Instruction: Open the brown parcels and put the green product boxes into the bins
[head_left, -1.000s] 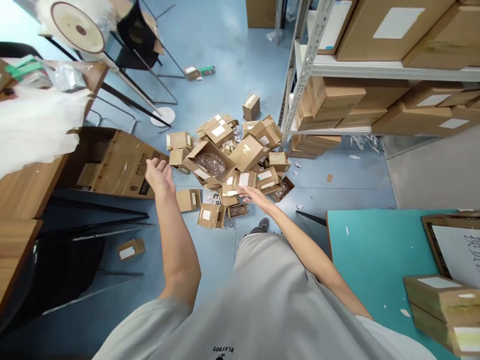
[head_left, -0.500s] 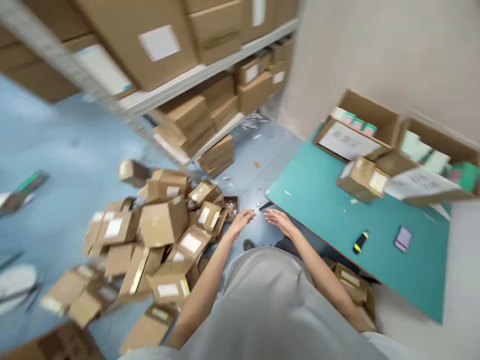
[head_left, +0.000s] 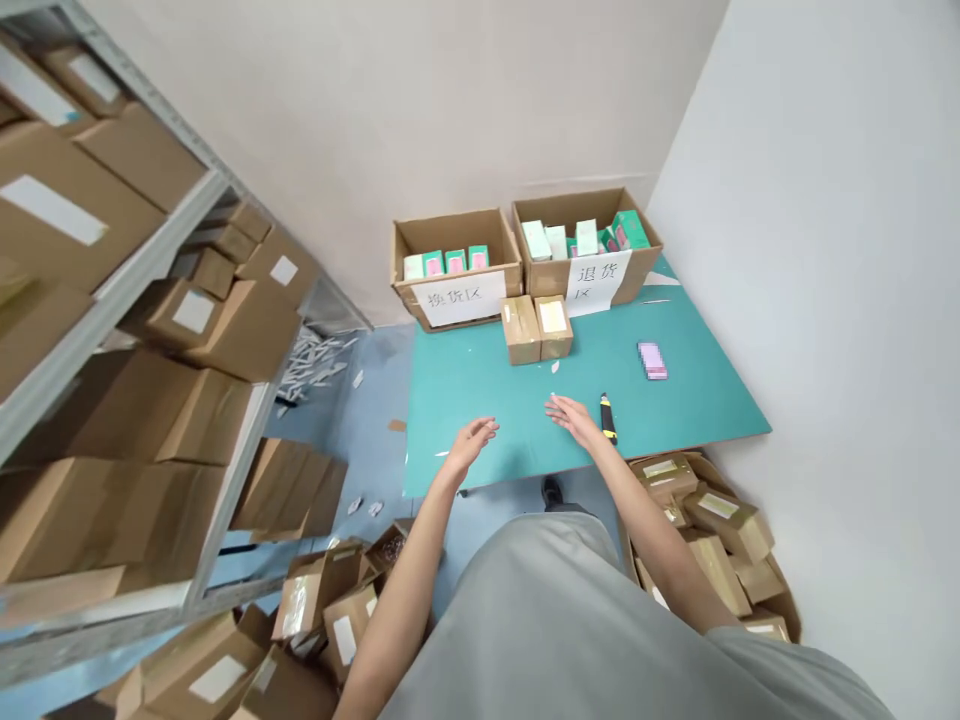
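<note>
Your left hand and right hand hold nothing, fingers loosely open; the slim black-and-yellow cutter lies near the teal worktop's front edge, likely for easy reach.

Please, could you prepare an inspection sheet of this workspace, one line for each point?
Surface: green tabletop, small white scraps on it.
Things at hand: black-and-yellow cutter beside the right hand; two small taped boxes before two open cartons of small packs.
Clutter: phone on the tabletop; boxes heaped on the floor at lower left.
Hands: left and right both open, over the tabletop, holding nothing.
Cables: nothing seen.
Surroundings: loaded shelving at left, pale walls.
</note>
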